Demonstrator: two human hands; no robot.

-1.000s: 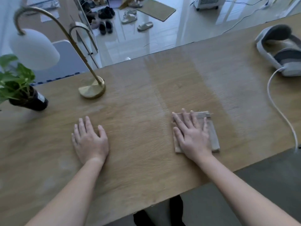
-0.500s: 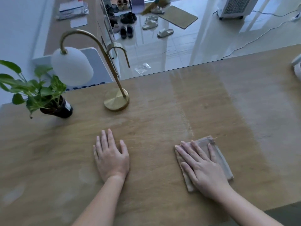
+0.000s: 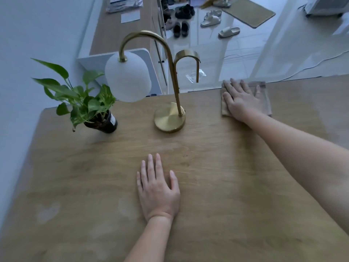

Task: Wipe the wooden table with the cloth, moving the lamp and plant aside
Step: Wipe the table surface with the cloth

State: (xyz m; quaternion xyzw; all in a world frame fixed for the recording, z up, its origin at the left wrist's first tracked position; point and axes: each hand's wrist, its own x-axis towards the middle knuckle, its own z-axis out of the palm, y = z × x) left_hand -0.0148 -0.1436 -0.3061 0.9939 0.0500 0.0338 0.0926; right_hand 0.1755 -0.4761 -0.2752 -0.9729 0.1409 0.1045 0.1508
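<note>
Head view: cloth (image 3: 263,99) lies under flat right hand (image 3: 240,102); fingers straight.

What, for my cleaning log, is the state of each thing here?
right hand: flat, pressing the cloth
cloth: folded flat, at the far edge of the table
left hand: flat on the table
lamp: upright, untouched
plant: upright, untouched

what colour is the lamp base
Brushed gold, a round lamp base on the table, seen in the head view.
</note>
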